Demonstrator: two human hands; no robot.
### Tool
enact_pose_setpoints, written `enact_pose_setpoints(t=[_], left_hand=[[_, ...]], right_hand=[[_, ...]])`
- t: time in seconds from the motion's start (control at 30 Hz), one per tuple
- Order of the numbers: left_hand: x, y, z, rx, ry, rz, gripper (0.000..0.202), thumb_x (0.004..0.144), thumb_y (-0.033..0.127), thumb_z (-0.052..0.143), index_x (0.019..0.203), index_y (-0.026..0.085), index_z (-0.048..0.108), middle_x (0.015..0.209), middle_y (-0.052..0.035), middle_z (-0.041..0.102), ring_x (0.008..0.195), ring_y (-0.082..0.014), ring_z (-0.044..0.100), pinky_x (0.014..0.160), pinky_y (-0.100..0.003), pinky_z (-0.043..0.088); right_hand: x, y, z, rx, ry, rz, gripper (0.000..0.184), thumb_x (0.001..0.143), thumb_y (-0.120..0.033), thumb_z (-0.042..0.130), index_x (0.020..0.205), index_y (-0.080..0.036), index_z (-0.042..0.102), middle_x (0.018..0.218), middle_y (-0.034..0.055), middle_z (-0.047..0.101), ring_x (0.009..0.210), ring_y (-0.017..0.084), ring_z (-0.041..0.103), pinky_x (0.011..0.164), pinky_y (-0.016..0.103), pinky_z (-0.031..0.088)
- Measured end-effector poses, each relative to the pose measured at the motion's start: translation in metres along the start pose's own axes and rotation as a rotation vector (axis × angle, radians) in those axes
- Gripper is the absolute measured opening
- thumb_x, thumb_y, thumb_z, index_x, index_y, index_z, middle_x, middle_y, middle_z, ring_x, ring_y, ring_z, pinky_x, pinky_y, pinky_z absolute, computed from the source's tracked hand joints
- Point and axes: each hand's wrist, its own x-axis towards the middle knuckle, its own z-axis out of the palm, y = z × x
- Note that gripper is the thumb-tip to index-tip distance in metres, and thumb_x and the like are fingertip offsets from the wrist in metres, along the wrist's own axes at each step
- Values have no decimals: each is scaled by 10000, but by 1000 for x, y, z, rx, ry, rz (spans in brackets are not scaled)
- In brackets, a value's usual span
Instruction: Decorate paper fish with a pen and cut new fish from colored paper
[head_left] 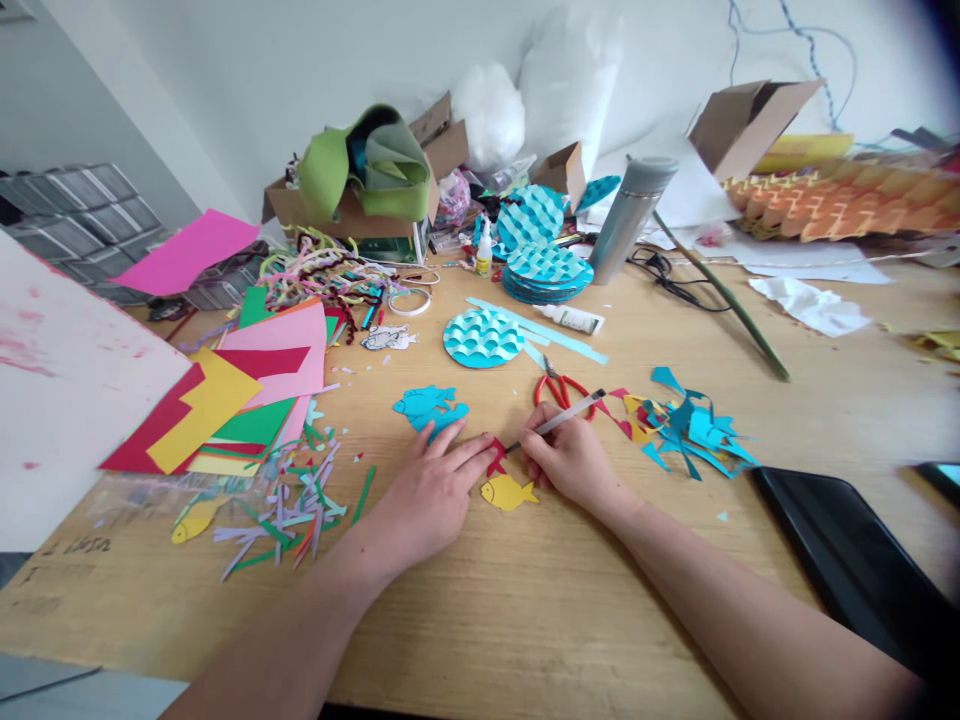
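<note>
My right hand (564, 455) is closed round a pen (566, 416), its tip at a small red paper fish (496, 456) on the table. Fingers stretched out, my left hand (439, 485) lies flat and presses the red fish's left side, covering part of it. Just below sits a yellow paper fish (508, 492) with a drawn eye and gill line. Blue paper fish (429, 408) rest above my left fingertips and look partly overlapped. Beyond my right hand are red-handled scissors (561, 385), partly hidden by the hand and pen.
Coloured paper sheets (274, 345) and thin paper strips (300, 510) lie left. Blue scraps (694, 430) and a black phone-like device (847, 550) are right. Behind stand a wavy blue disc (484, 337), a glue bottle (484, 250) and a grey flask (634, 215).
</note>
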Motion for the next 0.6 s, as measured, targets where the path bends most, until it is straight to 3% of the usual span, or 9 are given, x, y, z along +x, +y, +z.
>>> enact_pose_setpoints(t=[0.6], left_hand=[[0, 1, -2, 0, -5, -4, 568, 901, 79, 357, 1449, 221, 411, 1500, 4, 438, 1427, -254, 239, 1165, -490, 208]], right_hand=[[0, 1, 0, 7, -6, -18, 89, 702, -239, 537, 691, -231, 449, 421, -63, 536, 305, 102, 477, 313, 187, 361]])
